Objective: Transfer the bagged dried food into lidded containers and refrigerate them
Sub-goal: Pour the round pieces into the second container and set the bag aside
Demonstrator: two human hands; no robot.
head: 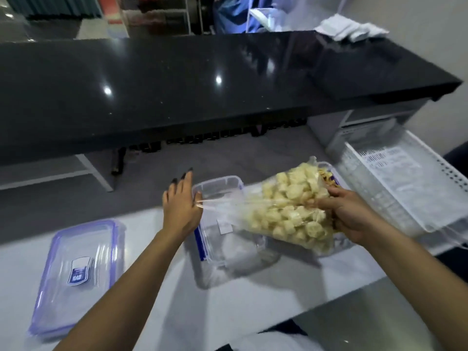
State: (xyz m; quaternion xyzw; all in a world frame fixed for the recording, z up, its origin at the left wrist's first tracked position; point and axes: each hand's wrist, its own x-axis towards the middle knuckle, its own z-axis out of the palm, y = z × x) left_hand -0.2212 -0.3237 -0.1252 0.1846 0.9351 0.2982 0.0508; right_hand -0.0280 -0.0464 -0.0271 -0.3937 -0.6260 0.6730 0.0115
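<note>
A clear plastic bag of pale yellow dried food pieces [286, 209] hangs tilted over an open clear container [222, 259] on the white counter. My right hand [347, 214] grips the bag's full end at the right. My left hand [181, 203] pinches the bag's stretched open end at the container's far left rim, fingers extended. The container looks empty inside and has a blue clip on its left side. Its lid [78, 269], clear with a purple rim and a blue label, lies flat on the counter to the left.
A second container with darker yellow food [329, 177] sits behind the bag. A white perforated basket [405, 188] stands at the right. A raised black countertop [202, 79] runs across the back, with white cloths [352, 30] on its far right end.
</note>
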